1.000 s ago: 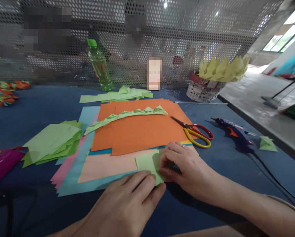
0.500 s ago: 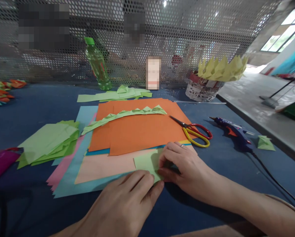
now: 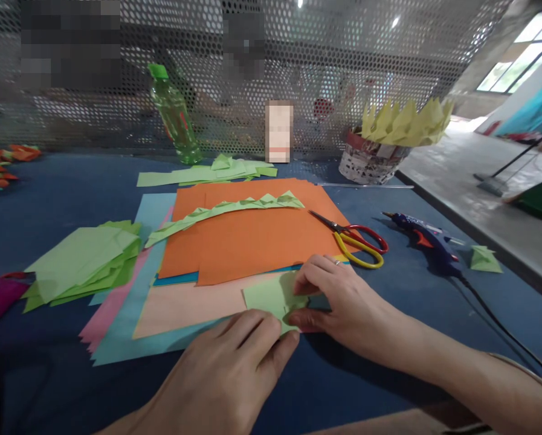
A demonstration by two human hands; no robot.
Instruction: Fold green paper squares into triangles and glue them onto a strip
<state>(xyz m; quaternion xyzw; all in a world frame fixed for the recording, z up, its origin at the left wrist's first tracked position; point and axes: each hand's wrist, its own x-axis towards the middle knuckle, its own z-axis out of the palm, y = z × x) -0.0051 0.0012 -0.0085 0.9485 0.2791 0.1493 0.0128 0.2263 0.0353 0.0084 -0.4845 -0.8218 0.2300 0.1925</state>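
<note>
A small sheet of light green paper [image 3: 271, 293] lies over the front of a stack of coloured paper. My left hand [image 3: 241, 356] has its fingers curled together on the sheet's near edge, thumb beside the index finger. At the sheet's right side, the fingers and thumb of my right hand [image 3: 327, 296] close around its edge. The fingertips partly cover that edge. Just beyond the right hand, scissors [image 3: 347, 235] with one red and one yellow handle rest partly on the orange paper [image 3: 238, 241]. A folded green paper strip [image 3: 234, 208] with pointed peaks crosses that paper.
Green sheets [image 3: 84, 260] are piled at left. A purple glue gun [image 3: 427, 238] with its cord and a folded green piece [image 3: 485, 258] lie right. Behind stand a green bottle [image 3: 175, 121] and a basket [image 3: 370, 160] bearing a yellow paper crown [image 3: 406, 124]. Perforated metal [image 3: 334, 36] borders the back.
The fingers and thumb of my right hand have parted slightly at the sheet's right edge. My left hand stays almost in place. The whole view has shifted a little.
</note>
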